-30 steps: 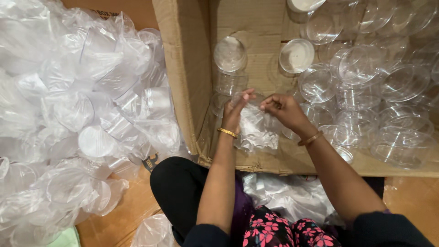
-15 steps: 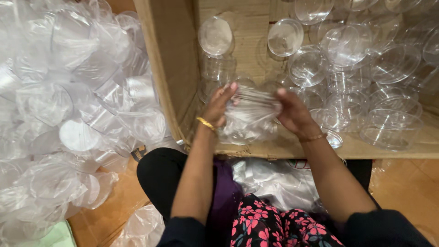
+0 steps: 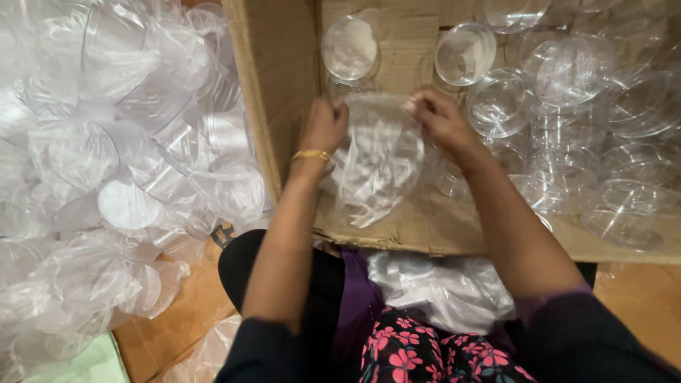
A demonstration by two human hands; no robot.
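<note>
My left hand (image 3: 323, 128) and my right hand (image 3: 441, 117) both grip the top edge of a clear plastic bag (image 3: 376, 159) and hold it spread between them. The bag hangs over the near edge of an open cardboard box (image 3: 277, 85). Something clear and round shows through the bag, but I cannot tell its shape. A gold bangle (image 3: 311, 154) circles my left wrist. Inside the box, beyond my hands, lie several clear plastic round containers (image 3: 496, 103).
A large heap of bagged clear plastic containers (image 3: 120, 156) fills the left side. More crumpled clear bags (image 3: 440, 287) lie on my lap below the box. Orange floor (image 3: 177, 323) shows at the lower left, with a pale green sheet (image 3: 78, 365) in the corner.
My hands have moved apart and up, pulling the clear bag open and taut between them. The view has shifted closer to the box.
</note>
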